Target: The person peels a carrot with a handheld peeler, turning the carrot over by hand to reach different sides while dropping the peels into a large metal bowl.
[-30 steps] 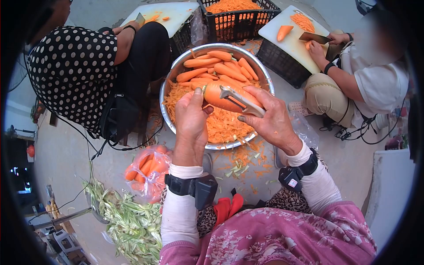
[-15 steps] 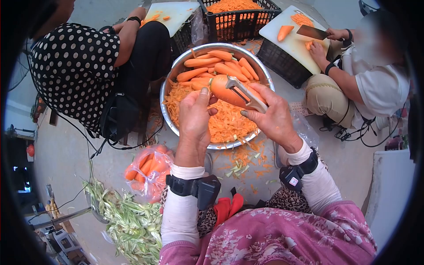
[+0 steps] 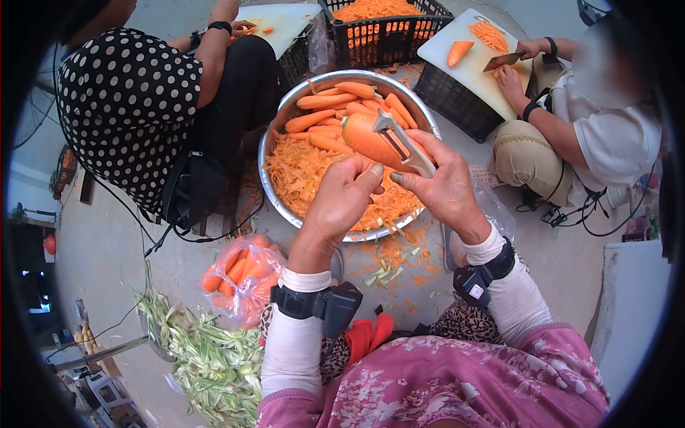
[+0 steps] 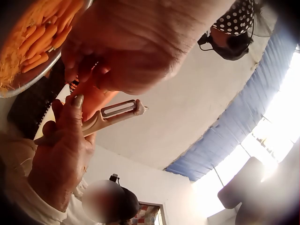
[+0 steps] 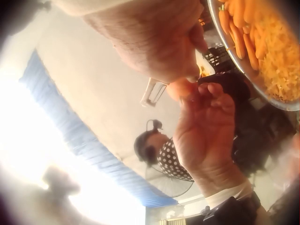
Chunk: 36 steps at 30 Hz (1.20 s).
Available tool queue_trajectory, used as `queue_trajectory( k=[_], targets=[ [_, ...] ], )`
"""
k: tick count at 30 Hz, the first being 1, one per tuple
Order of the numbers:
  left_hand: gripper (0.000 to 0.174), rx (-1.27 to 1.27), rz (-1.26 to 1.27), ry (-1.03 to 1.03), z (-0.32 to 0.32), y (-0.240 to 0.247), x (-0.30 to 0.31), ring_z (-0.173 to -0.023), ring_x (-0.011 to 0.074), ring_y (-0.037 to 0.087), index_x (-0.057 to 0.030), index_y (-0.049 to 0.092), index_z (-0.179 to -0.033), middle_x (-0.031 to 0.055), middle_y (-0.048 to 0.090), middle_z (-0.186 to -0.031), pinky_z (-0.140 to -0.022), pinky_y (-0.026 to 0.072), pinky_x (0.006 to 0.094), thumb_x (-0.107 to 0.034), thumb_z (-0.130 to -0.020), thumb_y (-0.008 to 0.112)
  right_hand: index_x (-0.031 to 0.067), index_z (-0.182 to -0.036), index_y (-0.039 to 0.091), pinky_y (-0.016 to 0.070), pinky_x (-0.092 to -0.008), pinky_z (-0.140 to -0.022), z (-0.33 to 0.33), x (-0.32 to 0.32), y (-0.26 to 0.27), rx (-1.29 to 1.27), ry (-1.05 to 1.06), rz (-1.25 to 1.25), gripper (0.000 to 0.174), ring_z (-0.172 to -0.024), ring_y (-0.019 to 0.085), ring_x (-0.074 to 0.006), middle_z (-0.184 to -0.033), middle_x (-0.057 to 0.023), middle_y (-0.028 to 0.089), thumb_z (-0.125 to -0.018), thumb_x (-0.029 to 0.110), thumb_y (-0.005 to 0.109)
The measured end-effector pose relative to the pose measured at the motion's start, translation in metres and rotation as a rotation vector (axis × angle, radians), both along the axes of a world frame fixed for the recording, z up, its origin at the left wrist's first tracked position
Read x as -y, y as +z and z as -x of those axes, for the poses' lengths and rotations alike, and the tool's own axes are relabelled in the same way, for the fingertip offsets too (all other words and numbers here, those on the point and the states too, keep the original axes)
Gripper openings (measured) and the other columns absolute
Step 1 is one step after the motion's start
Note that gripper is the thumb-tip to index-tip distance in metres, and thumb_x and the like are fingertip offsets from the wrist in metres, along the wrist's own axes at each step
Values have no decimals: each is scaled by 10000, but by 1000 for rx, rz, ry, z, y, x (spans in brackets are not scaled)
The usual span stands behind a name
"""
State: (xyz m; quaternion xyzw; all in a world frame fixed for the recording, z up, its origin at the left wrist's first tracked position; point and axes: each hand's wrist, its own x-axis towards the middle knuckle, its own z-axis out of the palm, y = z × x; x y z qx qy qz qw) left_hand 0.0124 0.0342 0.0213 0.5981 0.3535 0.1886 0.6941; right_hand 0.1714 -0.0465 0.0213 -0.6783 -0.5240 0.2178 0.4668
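A large carrot is held over the basin, its stem end toward the upper left. The right hand grips it together with a pale-handled peeler, whose blade frame sticks out over the carrot's upper side. The left hand is at the carrot's near side, thumb and fingers bent, close to the right thumb. The left wrist view shows the peeler beside the carrot. In the right wrist view, the left hand's curled fingertips overlap the carrot; I cannot tell if they grip it.
Below the hands, a metal basin contains carrots and peelings. A bag of carrots and a heap of leaves lie at lower left. Two people work at cutting boards; the right one uses a knife. A black crate stands behind.
The left hand has shifted from the carrot's stem end toward the right hand. The carrot and peeler have tilted and moved slightly right. The right person's knife has lifted and come back down.
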Motion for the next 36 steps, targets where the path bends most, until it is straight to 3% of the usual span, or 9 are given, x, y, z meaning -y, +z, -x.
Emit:
queue_trajectory(
  k=[10,20,22,23,25,31,36],
  targets=[
    [259,-32,-27,-34,0,-1,0,-728,94,572,-34,610,-843,16,609,-781,-646,448,237,-271,-933,556,1,-1166,552,502,-347,-814,0,3,0,32,-8,-12,533,-942,644,-280,-1037,-172,640,-683,93,759],
    [122,56,28,64,-3,-4,0,-666,59,516,-48,588,-821,-9,572,-741,-603,425,200,-131,-854,671,1,-1165,556,501,-353,-815,-1,1,-1,45,-24,-18,525,-955,644,-290,-1040,-182,641,-695,113,761],
    [135,58,19,78,-3,-4,-1,-651,57,504,-54,574,-800,-13,559,-728,-596,422,201,-124,-846,680,30,-1167,566,502,-296,-800,-1,0,-2,77,-40,-26,537,-917,628,-151,-1003,-97,664,-690,129,792],
    [147,61,5,98,-3,-5,-1,-642,57,500,-60,562,-784,-17,551,-719,-592,418,200,-117,-840,685,30,-1167,566,502,-296,-800,-1,0,-1,77,-40,-25,537,-917,628,-151,-1003,-97,664,-690,129,792],
    [161,64,-9,119,-3,-4,-2,-633,58,496,-66,550,-768,-20,543,-709,-587,415,200,-109,-834,690,4,-1173,551,500,-359,-819,-2,0,0,46,-23,-8,554,-957,641,-295,-1045,-182,639,-682,126,778],
    [144,-17,-35,136,-2,-2,-4,-634,61,500,-57,559,-771,-16,551,-711,-600,426,203,-98,-837,680,6,-1173,549,497,-360,-835,-2,0,-1,31,-14,-6,555,-967,637,-294,-1057,-179,635,-678,115,775],
    [177,-2,-59,140,-3,-5,-2,-734,77,551,-20,638,-907,5,607,-793,-619,449,218,-194,-906,608,8,-1175,547,497,-358,-837,-2,1,0,39,-11,-5,559,-970,636,-292,-1057,-178,635,-675,111,775]
  ],
)
